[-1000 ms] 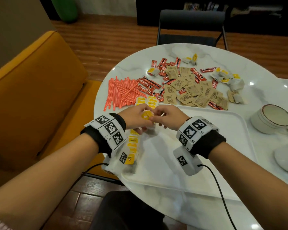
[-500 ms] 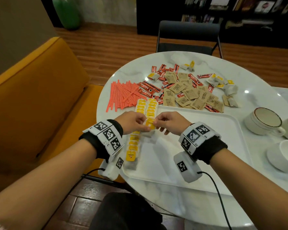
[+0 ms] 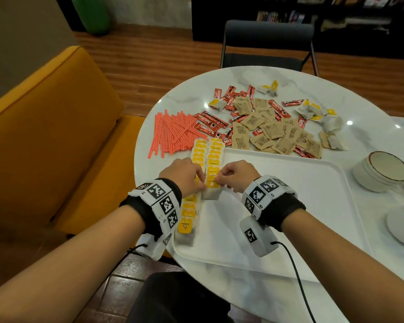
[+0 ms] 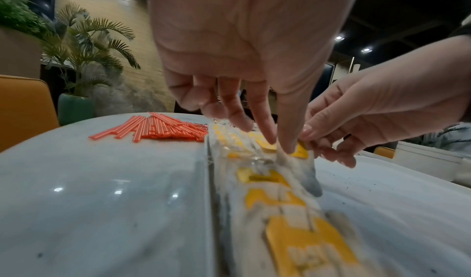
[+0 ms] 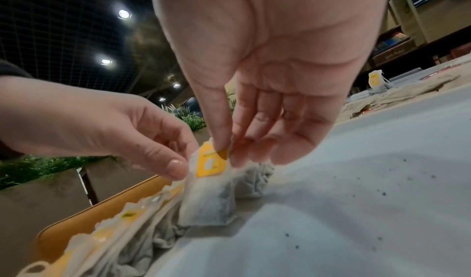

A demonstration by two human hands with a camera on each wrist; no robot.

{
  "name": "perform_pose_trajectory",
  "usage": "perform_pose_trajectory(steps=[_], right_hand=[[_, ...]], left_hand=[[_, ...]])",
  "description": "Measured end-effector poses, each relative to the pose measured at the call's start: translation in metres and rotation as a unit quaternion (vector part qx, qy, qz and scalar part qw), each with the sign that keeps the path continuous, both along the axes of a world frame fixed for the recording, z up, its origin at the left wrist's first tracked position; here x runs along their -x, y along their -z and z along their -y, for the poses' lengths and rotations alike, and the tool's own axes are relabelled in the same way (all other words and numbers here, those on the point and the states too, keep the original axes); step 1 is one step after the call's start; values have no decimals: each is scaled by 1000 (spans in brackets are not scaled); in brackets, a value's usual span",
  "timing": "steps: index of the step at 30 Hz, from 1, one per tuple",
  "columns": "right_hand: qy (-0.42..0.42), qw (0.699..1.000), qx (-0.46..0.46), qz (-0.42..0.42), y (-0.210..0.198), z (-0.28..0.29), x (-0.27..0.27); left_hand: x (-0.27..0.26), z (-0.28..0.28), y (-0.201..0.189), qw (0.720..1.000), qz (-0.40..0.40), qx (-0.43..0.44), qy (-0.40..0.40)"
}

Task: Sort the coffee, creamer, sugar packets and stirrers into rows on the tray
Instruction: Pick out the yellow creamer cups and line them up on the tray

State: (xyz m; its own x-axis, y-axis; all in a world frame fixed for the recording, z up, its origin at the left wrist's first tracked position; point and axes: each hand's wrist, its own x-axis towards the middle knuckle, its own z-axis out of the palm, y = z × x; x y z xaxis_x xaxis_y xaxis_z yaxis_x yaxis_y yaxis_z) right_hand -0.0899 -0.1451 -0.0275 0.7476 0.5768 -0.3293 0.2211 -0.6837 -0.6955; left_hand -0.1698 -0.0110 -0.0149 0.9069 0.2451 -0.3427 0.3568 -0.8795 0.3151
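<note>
The left hand and right hand are both pinched narrowly on one tea bag, set at the near end of the second row, just inside the tray left rim. Broad bare tray floor is left to the right. Dark specks on that floor are shown only by the right wrist view. Stirrers lie beyond the tray's far left corner.

Two rows of yellow-tagged tea bags line the white tray along its left edge. Orange stirrers, red coffee sticks and brown sugar packets lie loose beyond it.
</note>
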Motion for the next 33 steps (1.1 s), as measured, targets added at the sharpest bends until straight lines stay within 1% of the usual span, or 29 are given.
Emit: perform_pose_trajectory(steps=[3,6,9,14,19,21,24,26,28,30,33], right_hand=[[16,1000,9,15,4,-5,-6],[27,999,13,26,6,-9,-10],[42,999,3,3,11,-12,-14],[70,997,-19,-25,14,-13,-14],[85,995,-32,-51,14,-11,-14],[86,995,-34,-47,13,-8,-14],[86,994,-44,-49,11,-1,-18],[93,991,-56,-74,8,3,-26],[105,988,-68,-86,2,7,-38],[108,990,-69,-66,-6,10,-54],[118,990,-65,-33,-16,15,-82]], left_hand=[[-4,2,-1,1000,-5,-18,-18],[-9,6,-2,999,-14,-44,-6],[-17,11,-1,996,-31,-76,19],[-24,16,2,992,-44,-105,50],[-27,15,4,989,-53,-119,65],[-27,15,4,988,-57,-119,76],[-32,9,-4,993,-43,-84,74],[-41,0,-14,999,-8,-22,49],[-53,-9,-25,998,28,41,31],[-69,-18,-34,996,50,75,14],[-95,-29,-42,995,50,82,-8]])
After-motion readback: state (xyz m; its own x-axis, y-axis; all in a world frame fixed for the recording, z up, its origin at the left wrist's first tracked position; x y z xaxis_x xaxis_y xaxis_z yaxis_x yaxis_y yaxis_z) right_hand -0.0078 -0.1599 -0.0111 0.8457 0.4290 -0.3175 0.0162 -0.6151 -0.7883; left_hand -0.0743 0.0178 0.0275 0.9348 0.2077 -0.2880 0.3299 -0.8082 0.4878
